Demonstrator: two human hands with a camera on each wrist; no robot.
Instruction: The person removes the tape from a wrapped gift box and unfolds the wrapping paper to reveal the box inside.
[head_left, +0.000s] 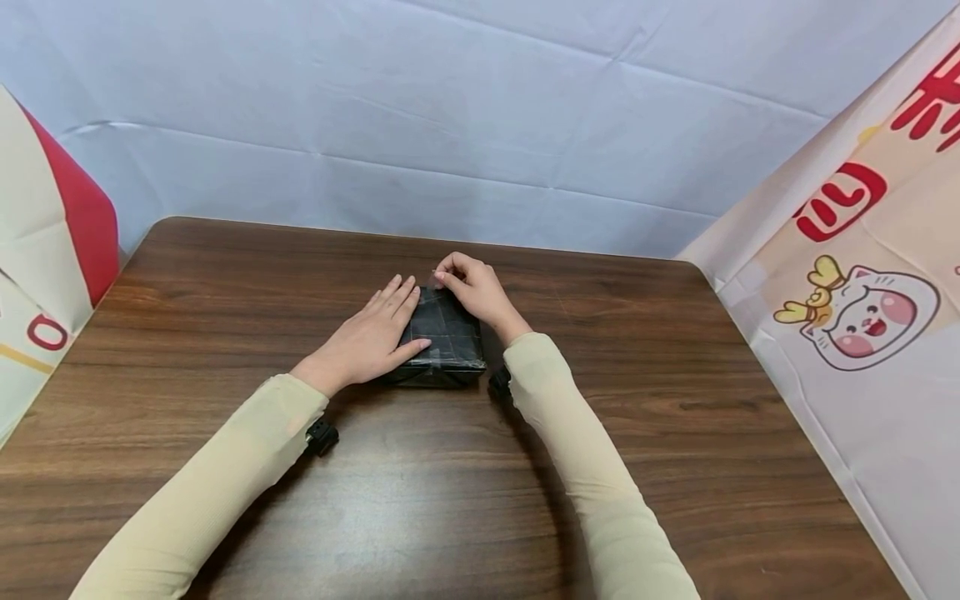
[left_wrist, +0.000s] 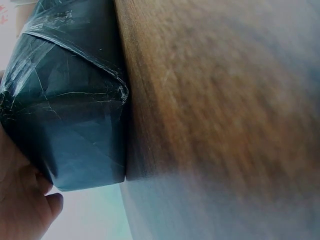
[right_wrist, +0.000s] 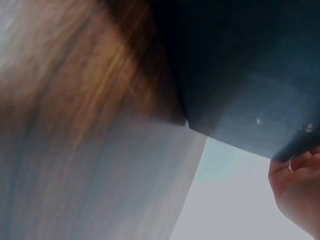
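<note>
A black-wrapped box (head_left: 453,333) lies on the table with strips of clear tape over its creased wrapping. My left hand (head_left: 367,337) rests on the box's left side, its fingers pointing away and its thumb spread across the top near the front edge. At the far edge, my right hand (head_left: 476,292) has thumb and forefinger pinched together on a small clear piece of tape (head_left: 435,282). In the left wrist view, the folded corner of the black wrapping (left_wrist: 75,140) shows up close. Fingers of the right hand (right_wrist: 297,185) touch the box's edge in the right wrist view.
The brown wood-grain table (head_left: 637,400) carries the box near its far side. A pale cloth backdrop (head_left: 450,108) hangs behind it. Printed cloths stand at the left and right (head_left: 862,317). A small black device (head_left: 322,437) sits under the left wrist.
</note>
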